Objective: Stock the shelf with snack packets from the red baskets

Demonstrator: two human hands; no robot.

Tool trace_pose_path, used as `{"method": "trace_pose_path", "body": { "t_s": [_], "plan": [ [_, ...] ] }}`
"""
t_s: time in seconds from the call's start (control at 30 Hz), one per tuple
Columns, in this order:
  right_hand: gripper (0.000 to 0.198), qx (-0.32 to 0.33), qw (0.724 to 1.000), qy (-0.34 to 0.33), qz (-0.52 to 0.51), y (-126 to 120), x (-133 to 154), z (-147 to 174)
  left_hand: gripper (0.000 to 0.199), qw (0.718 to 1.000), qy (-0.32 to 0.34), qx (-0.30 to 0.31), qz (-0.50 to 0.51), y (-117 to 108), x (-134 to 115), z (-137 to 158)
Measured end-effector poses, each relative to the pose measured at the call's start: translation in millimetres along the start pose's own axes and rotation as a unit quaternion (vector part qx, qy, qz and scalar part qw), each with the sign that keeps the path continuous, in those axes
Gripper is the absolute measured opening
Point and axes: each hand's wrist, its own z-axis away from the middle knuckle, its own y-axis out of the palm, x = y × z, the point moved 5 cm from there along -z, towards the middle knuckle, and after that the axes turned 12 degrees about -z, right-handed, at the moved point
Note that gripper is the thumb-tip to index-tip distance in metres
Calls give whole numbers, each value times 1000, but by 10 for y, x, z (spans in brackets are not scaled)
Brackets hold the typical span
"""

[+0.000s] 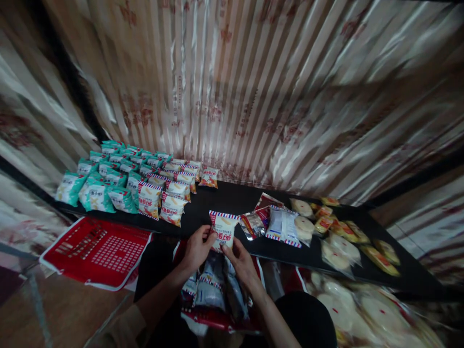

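Note:
Between my two hands is a white snack bag [224,227] with a red-and-blue striped top edge, held upright over the front edge of a black shelf [201,203]. My left hand [198,247] pinches its left side. My right hand [242,261] grips its lower right corner. Below them, a red basket [206,320] between my knees holds more packets [210,292], partly hidden by my hands. Matching snack bags [173,208] stand in rows on the shelf to the left, with one lone bag [209,178] at the back.
Teal snack bags [96,193] fill the shelf's left end. To the right lie a silver-blue packet [282,224], round pale packs [339,253] and yellow packs [380,260]. A red basket [97,251] is at lower left. More round packs [380,309] sit at lower right. Striped sheeting [232,96] hangs behind.

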Motion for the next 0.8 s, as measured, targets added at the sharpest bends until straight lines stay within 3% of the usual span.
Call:
{"method": "trace_pose_path", "body": {
  "t_s": [0.13,0.27,0.43,0.63,0.8],
  "plan": [
    [46,14,998,-15,67,53,73,-344,29,998,15,-55,-21,-84,-90,-267],
    [43,-33,992,-38,119,86,113,-721,34,992,26,-112,-43,-100,-163,-522],
    [44,-86,985,-63,139,132,142,-1245,40,972,104,-186,-103,-4,-209,-700],
    [44,-116,975,-93,164,211,219,-1780,45,962,137,-173,-159,201,-137,-963],
    [41,-93,973,-125,171,314,285,-2087,45,962,139,-172,-162,231,-132,-1234]
  ]
}}
